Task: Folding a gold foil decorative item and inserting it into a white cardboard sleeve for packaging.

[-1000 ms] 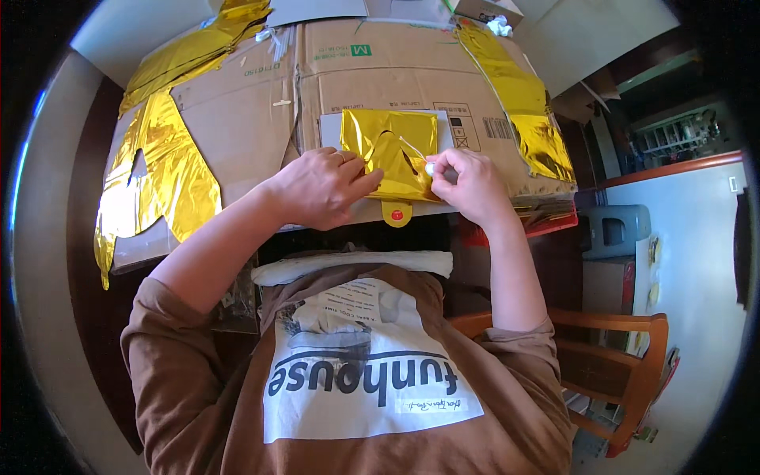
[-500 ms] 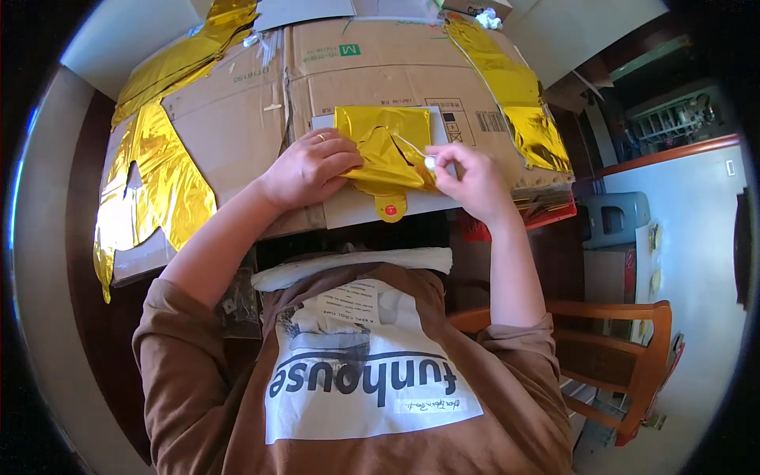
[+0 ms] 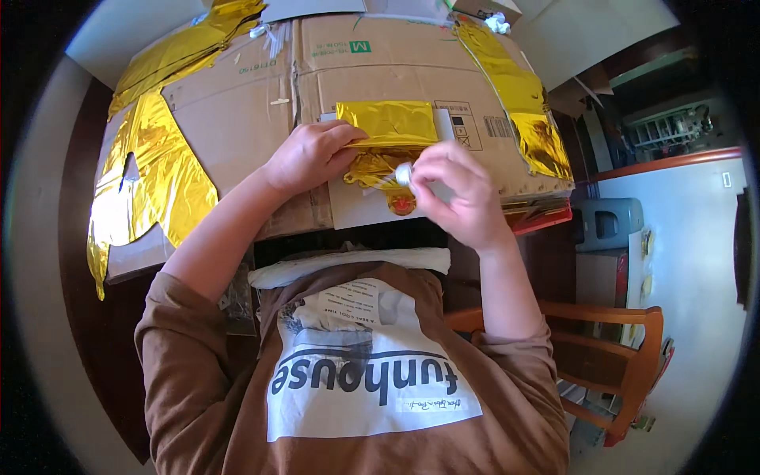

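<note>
Pressing down, the left hand lies flat on one folded gold foil balloon near the front edge of the flat cardboard. The right hand pinches something small and white, maybe its valve. Two more gold foil pieces lie at the cardboard's side edges.

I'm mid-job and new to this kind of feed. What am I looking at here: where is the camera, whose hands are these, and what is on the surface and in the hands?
There is no machine: a person wears a wide fisheye camera on the head, looking down, so straight edges bend. The left hand presses on a folded gold foil piece lying on flattened cardboard. The right hand pinches a small silvery thing at the foil's lower end; what it is cannot be told. More gold foil shapes lie at the cardboard's sides. A wooden chair stands to the right.
</note>
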Available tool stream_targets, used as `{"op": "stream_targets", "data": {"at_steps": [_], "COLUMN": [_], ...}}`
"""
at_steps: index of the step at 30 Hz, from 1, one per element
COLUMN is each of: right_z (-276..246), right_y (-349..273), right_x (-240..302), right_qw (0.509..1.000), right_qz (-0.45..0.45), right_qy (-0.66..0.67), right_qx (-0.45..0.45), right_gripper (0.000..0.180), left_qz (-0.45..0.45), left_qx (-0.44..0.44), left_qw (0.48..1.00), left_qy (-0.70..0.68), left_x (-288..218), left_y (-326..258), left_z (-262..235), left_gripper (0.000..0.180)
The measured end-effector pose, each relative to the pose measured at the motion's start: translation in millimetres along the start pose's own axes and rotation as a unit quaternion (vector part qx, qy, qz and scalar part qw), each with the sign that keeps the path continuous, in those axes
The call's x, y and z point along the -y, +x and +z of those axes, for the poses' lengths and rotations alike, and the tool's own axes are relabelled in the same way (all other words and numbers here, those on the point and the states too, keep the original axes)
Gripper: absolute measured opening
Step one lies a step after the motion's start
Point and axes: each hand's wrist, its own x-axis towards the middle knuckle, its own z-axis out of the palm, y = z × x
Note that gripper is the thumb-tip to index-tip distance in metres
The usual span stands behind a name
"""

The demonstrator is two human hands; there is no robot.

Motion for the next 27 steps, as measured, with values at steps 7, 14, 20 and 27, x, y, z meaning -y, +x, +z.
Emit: {"op": "stream_targets", "data": {"at_steps": [7, 14, 20, 27], "right_z": [36.2, 48.4, -2.1, 9.2], "right_y": [-16.9, -15.0, -37.4, -79.0], "right_x": [-37.9, -35.2, -6.1, -7.5], "right_qw": [0.94, 0.937, 0.973, 0.96], "right_qz": [0.032, 0.099, 0.008, -0.023], "right_qy": [-0.332, -0.334, -0.216, -0.259], "right_qx": [0.067, 0.037, 0.083, 0.101], "right_gripper": [0.012, 0.021, 0.05, 0.043], "left_qz": [-0.019, -0.018, -0.036, -0.024], "left_qx": [-0.013, -0.016, -0.004, 0.03], "left_qw": [1.0, 1.0, 0.999, 0.999], "left_qy": [-0.013, -0.013, -0.016, -0.027], "left_x": [-0.2, 2.1, -0.8, -28.9], "left_y": [2.0, 2.3, 1.4, -9.6], "left_z": [0.7, 1.1, 0.9, 0.7], "left_gripper": [0.024, 0.025, 0.024, 0.021]}}
